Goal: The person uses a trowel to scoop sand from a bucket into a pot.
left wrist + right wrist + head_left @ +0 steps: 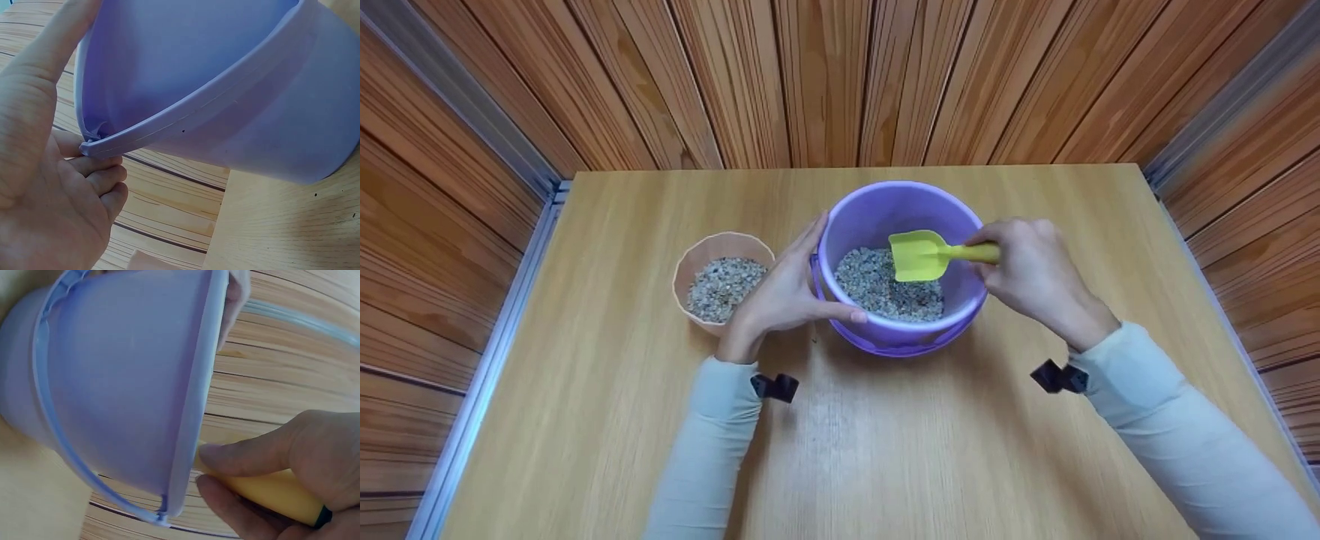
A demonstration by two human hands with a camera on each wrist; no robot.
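A purple bucket (pixel 896 214) stands on the table with grey gravel (pixel 877 289) in its bottom. My left hand (pixel 791 292) holds the bucket's left side, thumb along the front rim; in the left wrist view its other fingers bend against the outside under the rim. On the right, my right hand (pixel 1031 266) grips the handle of a yellow toy shovel (pixel 919 262). The shovel's blade is over the gravel inside the bucket, with no visible load on it. The yellow handle (pixel 275 495) lies between thumb and fingers in the right wrist view.
Left of the bucket, partly behind my left wrist, a peach-coloured pot (pixel 690 270) holds more gravel (pixel 726 286). The bucket's purple bail (pixel 900 351) hangs down at the front. Wood-panelled walls (pixel 825 82) enclose the wooden table (pixel 847 465) at the back and sides.
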